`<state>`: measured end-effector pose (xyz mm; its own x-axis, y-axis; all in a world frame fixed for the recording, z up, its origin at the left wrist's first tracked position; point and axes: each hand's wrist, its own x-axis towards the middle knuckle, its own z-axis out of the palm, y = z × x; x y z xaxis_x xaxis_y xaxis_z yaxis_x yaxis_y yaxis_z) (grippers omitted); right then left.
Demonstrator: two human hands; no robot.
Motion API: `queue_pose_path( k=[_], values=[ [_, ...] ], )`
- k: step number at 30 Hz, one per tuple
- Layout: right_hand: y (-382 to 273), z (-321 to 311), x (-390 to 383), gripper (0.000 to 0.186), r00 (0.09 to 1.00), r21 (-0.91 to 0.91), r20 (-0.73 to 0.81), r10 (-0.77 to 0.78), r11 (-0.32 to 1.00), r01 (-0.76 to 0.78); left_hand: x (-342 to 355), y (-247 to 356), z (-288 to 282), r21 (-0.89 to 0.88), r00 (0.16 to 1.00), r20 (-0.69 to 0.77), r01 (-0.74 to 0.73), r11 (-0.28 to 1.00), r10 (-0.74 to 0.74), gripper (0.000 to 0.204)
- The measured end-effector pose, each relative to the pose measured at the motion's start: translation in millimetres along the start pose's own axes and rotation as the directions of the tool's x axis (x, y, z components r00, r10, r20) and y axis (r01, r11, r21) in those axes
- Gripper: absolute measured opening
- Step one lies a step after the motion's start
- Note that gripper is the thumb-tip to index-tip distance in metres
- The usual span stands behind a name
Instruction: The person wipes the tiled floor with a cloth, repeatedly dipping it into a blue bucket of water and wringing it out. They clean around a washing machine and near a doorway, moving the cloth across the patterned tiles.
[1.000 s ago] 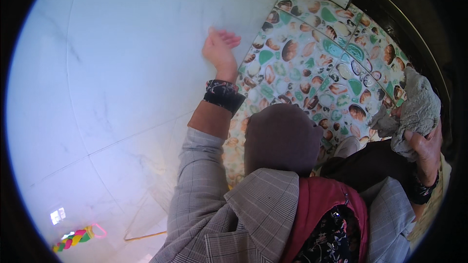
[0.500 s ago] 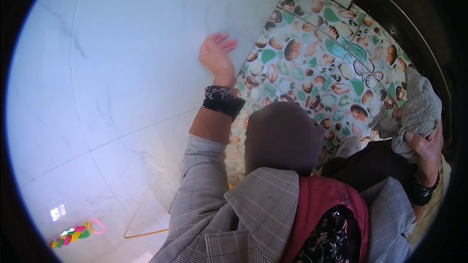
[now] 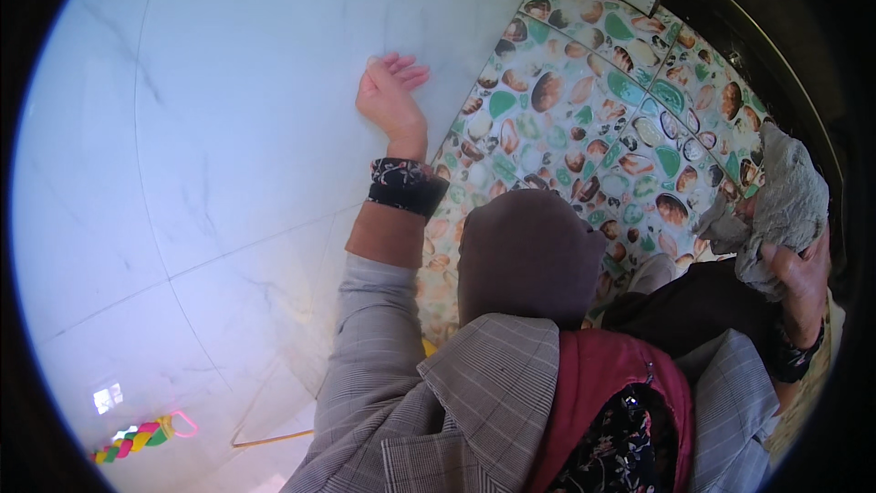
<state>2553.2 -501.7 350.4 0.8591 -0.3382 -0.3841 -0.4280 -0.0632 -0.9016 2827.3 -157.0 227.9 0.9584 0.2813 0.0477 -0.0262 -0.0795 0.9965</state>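
Observation:
My left hand (image 3: 392, 96) is raised against the white marbled wall (image 3: 246, 110), its fingers extended and slightly apart. No object shows in that hand, though part of the palm is hidden. At the right, my right hand (image 3: 801, 278) grips a crumpled, damp-looking grey cloth (image 3: 789, 192), thumb pressed on its lower edge. The cloth hangs over the hand and hides most of its fingers. Dark floral cuffs circle both wrists.
Pebble-patterned tiles (image 3: 570, 119) cover the floor beside the wall. A dark edge (image 3: 776, 46) curves along the far right. My knee (image 3: 529, 256) and a light shoe (image 3: 652, 274) are low in the middle. A colourful braided toy (image 3: 137, 441) shows at lower left.
My left hand has slid a little to the left and up along the wall. The right hand and the grey cloth have barely moved.

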Motion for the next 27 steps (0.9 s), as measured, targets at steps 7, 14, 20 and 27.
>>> queue_pose_path(
  k=[7,14,20,27],
  values=[
    [-4.2,-1.3,-0.4,0.071,0.999,0.009,0.053,0.004,1.0,-0.004,-3.5,-6.6,-1.1,-0.028,0.994,-0.028,0.101,0.995,-0.102,0.032],
    [-2.0,-3.1,1.8,0.071,0.997,0.031,0.076,0.034,0.999,-0.037,0.4,-5.8,-6.3,-0.009,0.998,-0.019,0.058,0.998,-0.058,0.037],
    [4.7,-1.5,4.7,0.074,0.998,0.021,0.047,-0.041,0.999,0.041,-1.5,1.4,-1.0,0.002,1.0,0.015,0.008,1.0,-0.008,0.039],
    [-3.7,-1.5,1.6,0.074,0.997,0.015,0.073,0.003,1.0,-0.004,3.5,4.7,1.4,0.035,1.0,0.017,0.018,0.999,-0.018,0.04]
  ],
)
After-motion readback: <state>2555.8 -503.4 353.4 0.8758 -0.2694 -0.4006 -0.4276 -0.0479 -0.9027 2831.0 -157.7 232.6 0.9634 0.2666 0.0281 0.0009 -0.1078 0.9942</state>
